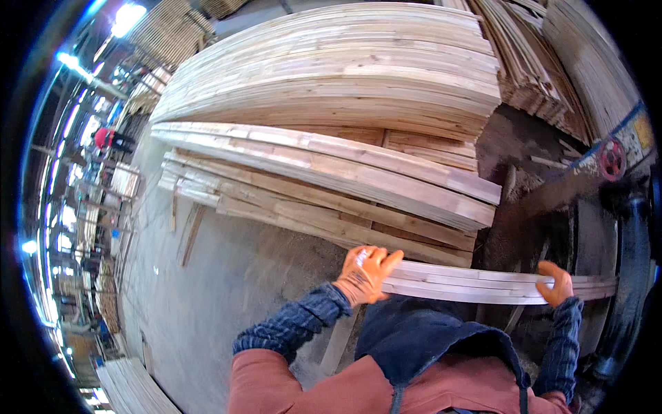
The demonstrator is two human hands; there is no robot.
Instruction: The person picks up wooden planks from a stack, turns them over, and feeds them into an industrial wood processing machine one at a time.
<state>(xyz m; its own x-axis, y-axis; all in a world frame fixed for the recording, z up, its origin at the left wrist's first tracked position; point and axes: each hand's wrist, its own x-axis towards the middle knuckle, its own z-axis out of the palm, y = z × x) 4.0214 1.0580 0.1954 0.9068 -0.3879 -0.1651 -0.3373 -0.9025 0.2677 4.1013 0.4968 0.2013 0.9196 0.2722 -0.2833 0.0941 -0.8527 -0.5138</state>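
Left hand (pixel 364 274) in an orange glove grips the near end of a thin bundle of pale wooden boards (pixel 469 283), right hand (pixel 556 284) clasps its far end, held level at chest height before the big lumber stack (pixel 331 110), red round wheel (pixel 612 159) at right
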